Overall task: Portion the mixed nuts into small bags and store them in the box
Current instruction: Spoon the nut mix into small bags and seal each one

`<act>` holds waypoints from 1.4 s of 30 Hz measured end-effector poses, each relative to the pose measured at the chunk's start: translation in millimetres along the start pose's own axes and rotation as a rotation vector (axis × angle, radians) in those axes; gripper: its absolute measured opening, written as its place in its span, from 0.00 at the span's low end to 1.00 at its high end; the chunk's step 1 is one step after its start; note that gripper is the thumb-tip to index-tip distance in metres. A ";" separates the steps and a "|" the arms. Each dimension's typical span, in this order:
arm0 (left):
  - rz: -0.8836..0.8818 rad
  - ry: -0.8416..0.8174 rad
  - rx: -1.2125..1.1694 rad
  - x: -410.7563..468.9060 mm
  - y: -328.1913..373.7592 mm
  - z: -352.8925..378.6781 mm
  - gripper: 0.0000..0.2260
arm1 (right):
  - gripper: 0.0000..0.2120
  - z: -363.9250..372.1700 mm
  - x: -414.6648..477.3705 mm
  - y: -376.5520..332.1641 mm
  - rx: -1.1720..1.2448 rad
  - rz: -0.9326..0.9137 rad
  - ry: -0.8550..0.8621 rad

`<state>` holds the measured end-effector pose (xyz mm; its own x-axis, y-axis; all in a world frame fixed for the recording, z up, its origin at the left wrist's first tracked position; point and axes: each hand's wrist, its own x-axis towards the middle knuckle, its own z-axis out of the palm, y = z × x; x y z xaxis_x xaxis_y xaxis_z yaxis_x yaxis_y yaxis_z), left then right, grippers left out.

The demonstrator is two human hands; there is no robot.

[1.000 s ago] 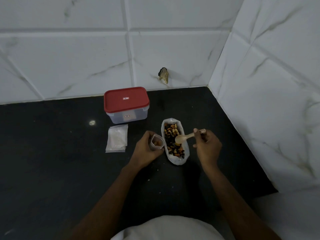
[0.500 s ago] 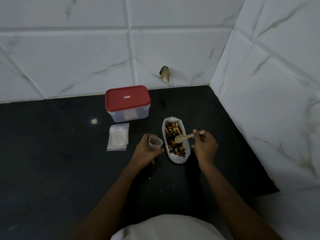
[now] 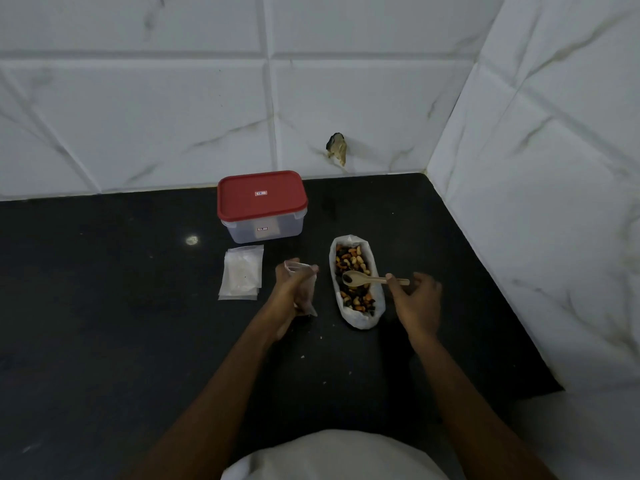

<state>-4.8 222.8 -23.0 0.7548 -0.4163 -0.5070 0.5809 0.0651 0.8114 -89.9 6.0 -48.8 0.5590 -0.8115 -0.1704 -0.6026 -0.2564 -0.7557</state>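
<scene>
Left hand (image 3: pixel 291 292) has rolled over since half a sec ago, so the small bag (image 3: pixel 306 289) no longer shows its open mouth to the head cam; it now stands edge-on, fingers wrapped round it, top corner poking above the knuckles. Spoon (image 3: pixel 372 280) has dropped from a tilt to nearly level, and the right hand (image 3: pixel 417 303) has slid back, pinching just the handle end betw. thumb and forefinger, the other fingers loosely curled and holding nothing. Only one view, so that's all we get. Spoon bowl sits over the mixed nuts (image 3: pixel 351 258), which lie heaped in the big bag (image 3: pixel 360 318), open on the black counter (image 3: pixel 104 306) just right of the small bag. Looks like one dark piece in the bowl, not a proper scoop. Progress, by my read: early. Box (image 3: pixel 263 230) stands at the back by the wall with its red lid (image 3: pixel 261 194) on, and nothing shows through its cloudy side. Stack of empty bags (image 3: pixel 242 271) lies flat in front of it, untouched. Still to do: fill this bag, close it, repeat thru the stack, open the box, load, shut. Hard to tell: whether any nuts are in the small bag yet, since palm and plastic hide the inside; whether its mouth is open; how many bags are in the stack. Both elbows cut off at frame bottom; room is dim.
</scene>
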 end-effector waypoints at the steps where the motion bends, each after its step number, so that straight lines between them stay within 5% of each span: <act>1: -0.021 0.013 -0.051 -0.5 1.3 0.4 0.38 | 0.29 -1.9 -3.0 -3.0 -0.056 -0.080 0.058; 3: -0.034 0.022 -0.118 -1.9 4.5 0.9 0.32 | 0.23 -3.6 -11.5 -14.6 -0.099 -0.298 0.099; 6: 0.013 0.004 -0.131 -7.1 10.1 4.2 0.12 | 0.15 5.1 -24.7 -39.8 0.024 -0.523 -0.198; 8: 0.050 0.006 -0.096 -9.1 9.4 4.0 0.13 | 0.14 17.4 -36.1 -55.0 0.117 -0.554 -0.453; 10: 0.083 0.027 -0.048 -11.5 7.1 3.4 0.15 | 0.14 29.9 -44.7 -64.2 0.154 -0.578 -0.534; 16: 0.028 0.026 -0.042 -17.7 10.7 -3.9 0.17 | 0.02 44.3 -44.8 -73.8 0.271 -0.508 -0.587; 29: 0.309 0.110 0.066 -48.4 22.3 -10.3 0.10 | 0.03 36.1 -58.2 -92.5 0.552 -0.232 -0.686; 42: 0.338 0.116 0.164 -52.0 15.6 -13.4 0.12 | 0.06 31.0 -73.5 -84.9 0.434 -0.301 -0.612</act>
<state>-31.0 257.7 12.2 0.9302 -0.2901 -0.2248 0.2440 0.0315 0.9693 -62.2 103.8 8.3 0.9506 -0.2764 -0.1413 -0.1719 -0.0895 -0.9810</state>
